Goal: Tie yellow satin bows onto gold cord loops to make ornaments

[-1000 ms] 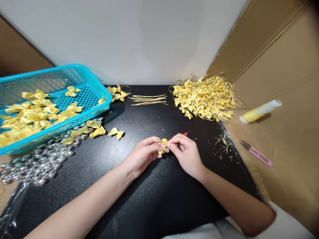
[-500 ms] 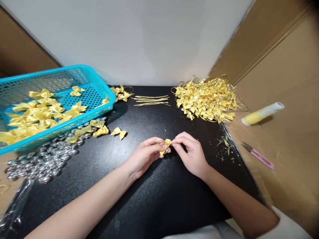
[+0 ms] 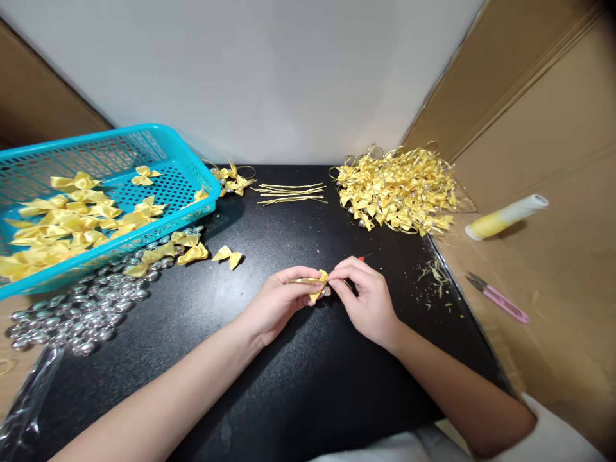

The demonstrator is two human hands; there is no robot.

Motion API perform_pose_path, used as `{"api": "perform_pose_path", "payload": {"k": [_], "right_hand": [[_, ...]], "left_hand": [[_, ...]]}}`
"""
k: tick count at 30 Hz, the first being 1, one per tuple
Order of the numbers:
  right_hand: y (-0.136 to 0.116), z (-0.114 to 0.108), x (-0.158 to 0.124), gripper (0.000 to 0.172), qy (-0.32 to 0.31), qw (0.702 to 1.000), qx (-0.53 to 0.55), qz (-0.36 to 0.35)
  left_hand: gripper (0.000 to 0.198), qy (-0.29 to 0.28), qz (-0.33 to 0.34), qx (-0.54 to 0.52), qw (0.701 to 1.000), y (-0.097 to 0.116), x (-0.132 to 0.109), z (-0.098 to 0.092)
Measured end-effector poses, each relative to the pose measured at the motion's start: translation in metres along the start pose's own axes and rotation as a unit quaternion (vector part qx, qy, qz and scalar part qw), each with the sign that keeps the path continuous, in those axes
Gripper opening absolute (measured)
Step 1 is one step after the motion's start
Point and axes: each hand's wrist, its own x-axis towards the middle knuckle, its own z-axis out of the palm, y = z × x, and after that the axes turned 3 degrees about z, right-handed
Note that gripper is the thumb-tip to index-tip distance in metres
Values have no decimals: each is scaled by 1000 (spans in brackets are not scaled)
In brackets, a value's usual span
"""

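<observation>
My left hand (image 3: pixel 283 292) is closed on a yellow ribbon bow (image 3: pixel 316 295), thumb over its middle. A shiny silver bead (image 3: pixel 326 291) shows at the bow's lower right side. From the bow a thin gold cord (image 3: pixel 304 280) runs back across the left fingers. My right hand (image 3: pixel 363 292) touches the bow's right side, thumb and forefinger pinched on the cord's end, a short length of which shows by the thumb. One loose yellow bow (image 3: pixel 228 256) lies on the table left of my hands.
Left stands a blue basket (image 3: pixel 158 131) of yellow bows, with silver beads (image 3: pixel 77 314) in front. Gold cords (image 3: pixel 291 192) lie at the back. A heap of finished-looking bows (image 3: pixel 397 189) is back right. Pink thread snips (image 3: pixel 500 299) and a tube (image 3: pixel 507 217) lie right.
My right fingers have come in closer against the bow, and the gold cord over my left fingers looks straighter. A small red item now shows behind my right hand.
</observation>
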Motion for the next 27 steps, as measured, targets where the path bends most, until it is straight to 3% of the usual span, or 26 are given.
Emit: {"api": "perform_pose_path", "payload": {"k": [9,19,22,24,27], "right_hand": [[7,-3,1,10,4,997,39,71],[1,1,1,17,-45,996,28,76],[-3,-1,0,14,11,999,-19,35],[-6,-3,-2,10,57,994,-87,-31],[-10,-5,-6,11,64,977,-163,-119]], "left_hand": [[20,-8,25,-8,1000,-1,0,1],[22,-14,15,16,1000,0,1,0],[24,-8,23,21,999,0,0,1],[26,7,34,26,999,-2,-2,3],[28,28,62,45,997,-7,-4,4]]}}
